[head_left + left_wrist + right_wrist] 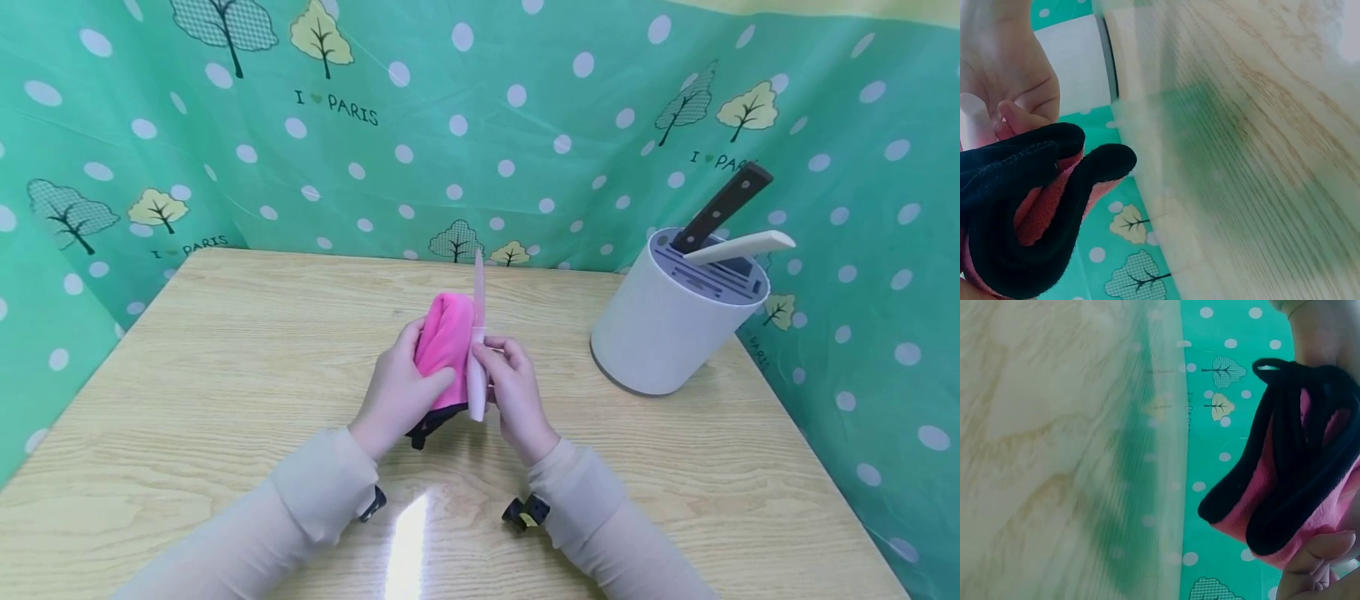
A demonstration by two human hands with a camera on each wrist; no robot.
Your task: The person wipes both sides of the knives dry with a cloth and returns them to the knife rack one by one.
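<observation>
A folded pink cloth with black edging (444, 350) is gripped in my left hand (401, 387), its thumb lying across the front. My right hand (513, 387) pinches the white handle of a knife (477, 375), which stands with its blade pointing up and away, close along the cloth's right side. In the left wrist view the cloth's black edges (1029, 262) show in folds, with the right hand (1010, 69) behind them. The right wrist view shows the cloth (1297, 481) with a small black loop at its top; the knife is mostly hidden there.
A white round knife block (652, 333) stands at the right of the wooden table (262, 358). A black-handled knife (723, 204) and a white-handled tool (742, 247) stick out of its slots. Behind the table hangs a green dotted curtain (420, 100).
</observation>
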